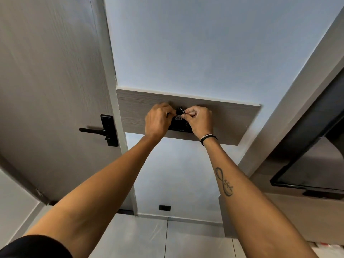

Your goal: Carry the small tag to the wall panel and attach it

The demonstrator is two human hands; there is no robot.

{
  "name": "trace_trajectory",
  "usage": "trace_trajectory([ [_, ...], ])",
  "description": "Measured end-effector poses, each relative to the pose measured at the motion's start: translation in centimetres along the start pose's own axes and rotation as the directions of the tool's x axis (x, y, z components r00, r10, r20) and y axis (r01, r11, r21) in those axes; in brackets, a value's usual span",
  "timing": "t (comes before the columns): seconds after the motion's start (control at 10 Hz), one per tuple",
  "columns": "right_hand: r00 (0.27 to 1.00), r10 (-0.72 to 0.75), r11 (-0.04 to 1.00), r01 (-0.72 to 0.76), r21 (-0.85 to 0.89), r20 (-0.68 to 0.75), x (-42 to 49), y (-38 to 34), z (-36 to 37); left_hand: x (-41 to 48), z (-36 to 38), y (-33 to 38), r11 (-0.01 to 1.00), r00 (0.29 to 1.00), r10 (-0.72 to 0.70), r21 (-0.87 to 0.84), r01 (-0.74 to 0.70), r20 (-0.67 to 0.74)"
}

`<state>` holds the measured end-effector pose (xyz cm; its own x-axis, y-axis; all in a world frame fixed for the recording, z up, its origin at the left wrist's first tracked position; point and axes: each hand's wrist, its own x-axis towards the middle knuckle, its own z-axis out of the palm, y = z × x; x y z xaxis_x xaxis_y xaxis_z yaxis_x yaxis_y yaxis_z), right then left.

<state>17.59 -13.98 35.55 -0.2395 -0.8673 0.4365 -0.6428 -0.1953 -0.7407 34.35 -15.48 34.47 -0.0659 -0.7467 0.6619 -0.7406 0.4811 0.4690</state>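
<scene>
A small white tag (pixel 178 117) with a black printed pattern hangs between my two hands against a black device (pixel 179 127) mounted on the wood-grain wall panel (pixel 232 120). My left hand (pixel 158 121) pinches at the tag's left side. My right hand (pixel 200 121) pinches a small metal ring or clip (pixel 182 110) at the tag's top. Both hands press close to the panel and hide most of the black device. How the tag is fastened is hidden by my fingers.
A grey door (pixel 52 90) with a black lever handle (pixel 104 130) stands at the left. A dark-framed screen (pixel 312 164) hangs on the right wall. A black wall socket (pixel 164 207) sits low on the pale blue wall, above the tiled floor (pixel 167 239).
</scene>
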Motion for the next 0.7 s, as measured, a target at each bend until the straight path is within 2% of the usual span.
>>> trace_trajectory([
  [0.5,0.999,-0.007,0.987,0.013,-0.158,0.040,-0.7,0.3,-1.9,-1.4,-1.2,-1.0,0.932,0.971,0.204,0.277,-0.233,0.128],
  [0.6,0.996,-0.086,0.964,0.075,-0.254,-0.032,-1.1,0.6,-3.0,-2.6,-1.8,-1.5,0.918,0.962,0.233,0.295,-0.265,0.141],
  [0.7,0.967,-0.236,0.882,0.171,-0.439,-0.096,-1.5,1.2,-3.7,-2.9,-1.4,-3.0,0.888,0.957,0.270,0.356,-0.290,0.106],
])
